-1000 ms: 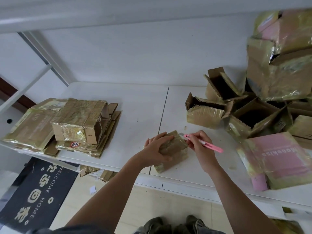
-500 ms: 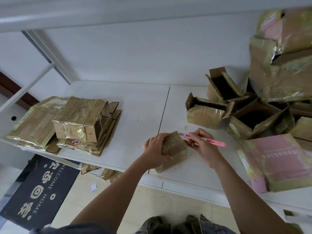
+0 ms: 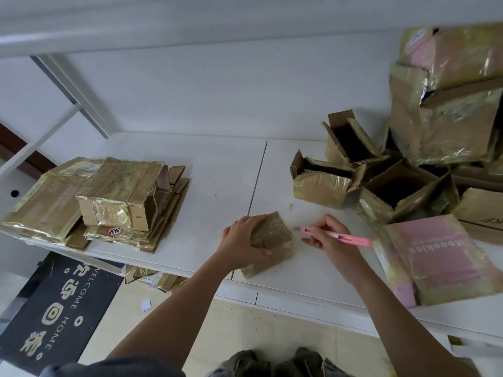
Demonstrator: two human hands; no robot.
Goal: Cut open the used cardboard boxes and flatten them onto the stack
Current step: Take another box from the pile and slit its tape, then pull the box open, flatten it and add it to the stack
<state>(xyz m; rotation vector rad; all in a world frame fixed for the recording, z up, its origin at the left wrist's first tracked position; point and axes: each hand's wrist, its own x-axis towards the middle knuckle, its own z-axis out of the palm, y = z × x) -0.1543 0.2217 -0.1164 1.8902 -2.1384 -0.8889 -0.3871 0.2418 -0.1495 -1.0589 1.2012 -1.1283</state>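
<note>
While the left hand [image 3: 242,242] curls over a small taped box [image 3: 272,240] near the front edge of a white table [image 3: 217,170], the right hand [image 3: 328,236] pinches a pink box cutter [image 3: 336,235], its blade tip pointing toward the box and held just clear of it. Across the table to the left, a stack of flattened boxes [image 3: 49,208] lies at the edge, with a part-collapsed box [image 3: 122,197] resting on top. To the right, open boxes [image 3: 381,172] stand with dark, seemingly empty interiors, crowded against a tall pile of taped cartons [image 3: 446,104]; a pink printed box [image 3: 438,259] lies flat by the right forearm. Bare tabletop stretches between the stack and the open boxes. Below the front edge, cardboard scraps [image 3: 152,278] lie on the floor beside a dark welcome mat [image 3: 54,311].
</note>
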